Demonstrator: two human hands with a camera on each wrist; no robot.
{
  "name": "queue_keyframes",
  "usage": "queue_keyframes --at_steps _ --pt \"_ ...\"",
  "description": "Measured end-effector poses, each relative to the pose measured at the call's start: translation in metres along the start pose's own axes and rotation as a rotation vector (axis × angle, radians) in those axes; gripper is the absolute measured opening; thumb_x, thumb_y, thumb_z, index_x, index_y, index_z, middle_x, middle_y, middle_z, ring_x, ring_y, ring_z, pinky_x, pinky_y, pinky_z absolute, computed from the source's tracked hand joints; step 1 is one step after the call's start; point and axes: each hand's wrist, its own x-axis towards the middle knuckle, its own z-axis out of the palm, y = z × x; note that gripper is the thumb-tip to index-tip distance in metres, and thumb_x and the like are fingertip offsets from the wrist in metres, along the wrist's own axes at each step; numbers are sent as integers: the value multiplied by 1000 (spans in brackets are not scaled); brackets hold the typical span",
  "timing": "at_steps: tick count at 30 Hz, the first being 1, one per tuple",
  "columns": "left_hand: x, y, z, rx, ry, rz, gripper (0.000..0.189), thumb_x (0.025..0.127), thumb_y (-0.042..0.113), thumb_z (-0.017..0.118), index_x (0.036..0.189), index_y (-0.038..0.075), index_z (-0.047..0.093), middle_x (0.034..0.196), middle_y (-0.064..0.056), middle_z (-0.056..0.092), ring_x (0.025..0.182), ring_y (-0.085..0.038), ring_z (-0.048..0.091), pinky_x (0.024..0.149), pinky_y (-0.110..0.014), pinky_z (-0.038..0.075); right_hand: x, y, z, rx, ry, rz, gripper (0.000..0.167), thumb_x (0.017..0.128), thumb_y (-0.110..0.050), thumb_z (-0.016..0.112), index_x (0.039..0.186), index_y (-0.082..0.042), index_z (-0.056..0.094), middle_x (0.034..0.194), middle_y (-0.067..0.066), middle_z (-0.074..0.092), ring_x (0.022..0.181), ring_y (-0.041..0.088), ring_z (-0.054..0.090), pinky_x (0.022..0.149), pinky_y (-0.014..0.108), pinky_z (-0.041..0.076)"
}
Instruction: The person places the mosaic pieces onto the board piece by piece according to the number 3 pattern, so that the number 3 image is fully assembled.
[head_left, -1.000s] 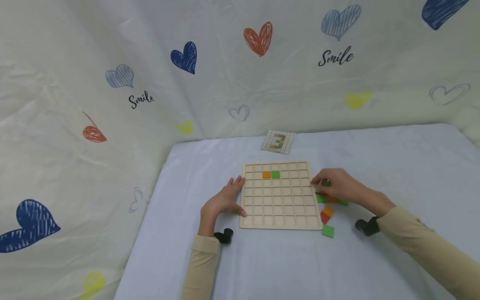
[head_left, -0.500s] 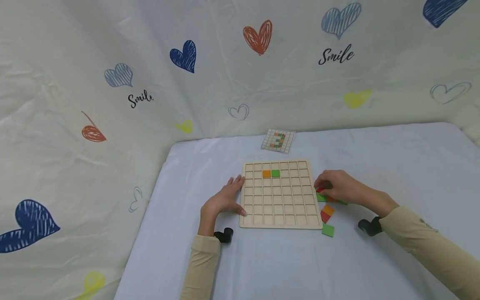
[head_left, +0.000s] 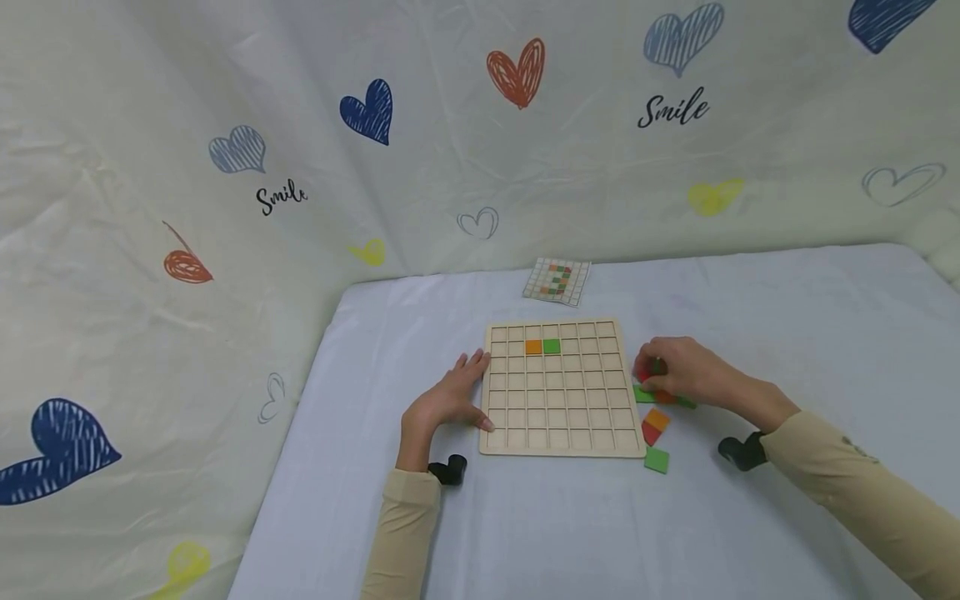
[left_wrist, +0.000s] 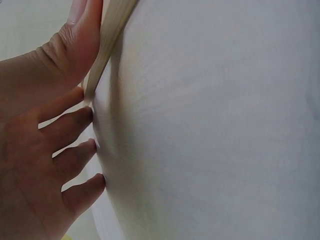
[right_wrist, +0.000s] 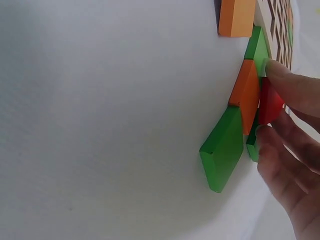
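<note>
A wooden grid board (head_left: 555,417) lies on the table. In one of its upper rows an orange tile (head_left: 533,347) and a green tile (head_left: 551,346) sit side by side. My left hand (head_left: 450,400) rests against the board's left edge, fingers and thumb spread. Just right of the board, my right hand (head_left: 686,367) pinches a red tile (right_wrist: 270,102) between thumb and fingers. Under and around it lie an orange tile (right_wrist: 246,92) and several green ones, such as the nearest green tile (right_wrist: 225,150). My fingers partly hide that group.
Closer to me, an orange tile (head_left: 657,418) and a red tile (head_left: 651,433) touch, with a green tile (head_left: 656,460) below them by the board's corner. Behind the board lies a pattern card (head_left: 557,282). White cloth (head_left: 555,533) covers the table, which meets a heart-printed backdrop (head_left: 420,192).
My right hand has drawn slightly right, away from the board's edge, and the red tile now shows in its fingers. My left hand has stayed at the board's left edge.
</note>
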Motion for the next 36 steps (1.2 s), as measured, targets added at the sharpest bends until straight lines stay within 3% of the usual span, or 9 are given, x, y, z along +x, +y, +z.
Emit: queue_keyframes --at_steps 10,18,27,36 --pt "0 1 -1 -8 1 -17 120 71 14 95 165 11 21 174 -4 11 162 -27 1 131 -49 10 0 2 -1 31 35 15 15 84 -10 84 92 -6 73 84 -4 67 79 15 58 71 28 55" --pt "1 1 1 -14 2 -26 120 71 14 95 165 13 21 174 -2 11 162 -26 1 131 -47 9 -1 4 -1 40 63 18 8 87 -7 80 94 -7 75 86 -3 70 79 15 61 66 24 54" --pt "0 1 0 -9 0 -32 120 71 14 95 166 15 21 174 0 11 162 -24 1 131 -47 10 2 1 -1 45 159 -52 8 89 -6 79 96 -7 76 91 -1 73 80 15 66 69 24 57" --pt "-2 4 -1 -13 -5 -35 119 71 12 94 166 13 21 174 -2 12 162 -26 1 131 -48 11 15 -4 0 78 153 -75 13 89 -2 76 103 -4 76 93 0 75 85 17 69 76 30 60"
